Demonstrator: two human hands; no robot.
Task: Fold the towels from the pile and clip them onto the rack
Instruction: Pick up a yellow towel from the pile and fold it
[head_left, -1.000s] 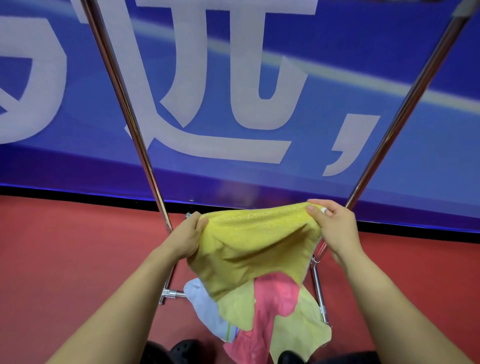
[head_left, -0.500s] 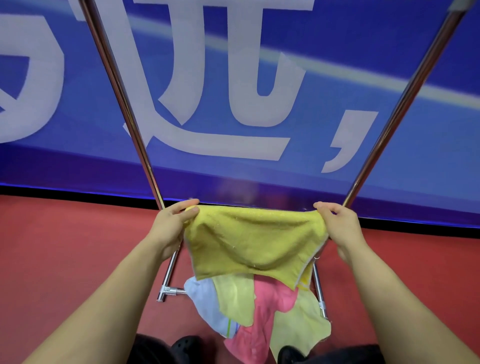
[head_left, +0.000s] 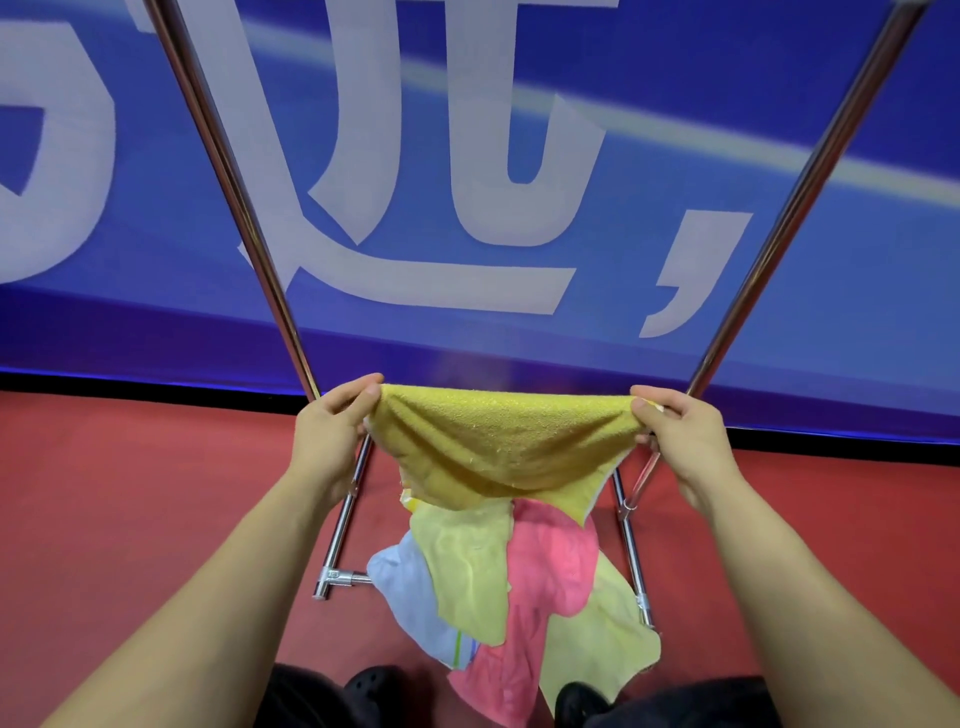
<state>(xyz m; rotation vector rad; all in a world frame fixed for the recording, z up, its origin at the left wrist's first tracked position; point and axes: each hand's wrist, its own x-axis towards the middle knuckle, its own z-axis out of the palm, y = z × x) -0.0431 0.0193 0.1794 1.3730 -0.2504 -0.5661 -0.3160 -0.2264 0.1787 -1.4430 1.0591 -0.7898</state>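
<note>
A mustard-yellow towel (head_left: 509, 441) hangs stretched between my hands, its top edge taut and level. My left hand (head_left: 332, 431) pinches its left corner between thumb and fingers. My right hand (head_left: 680, 431) pinches the right corner. Below it on the floor lies the pile: a pale yellow towel (head_left: 467, 571), a pink towel (head_left: 550, 571) and a light blue-white towel (head_left: 410, 592). The chrome rack's left pole (head_left: 228, 171) and right pole (head_left: 810, 166) rise on either side. No clips are visible.
The rack's base bars (head_left: 337, 540) sit on the red floor (head_left: 130, 493) around the pile. A blue banner with large white characters (head_left: 519, 156) fills the background. My dark shoes (head_left: 374, 686) show at the bottom edge.
My hands have moved apart and slightly up, pulling the yellow towel from a slack bunch into a taut, level span between the rack poles.
</note>
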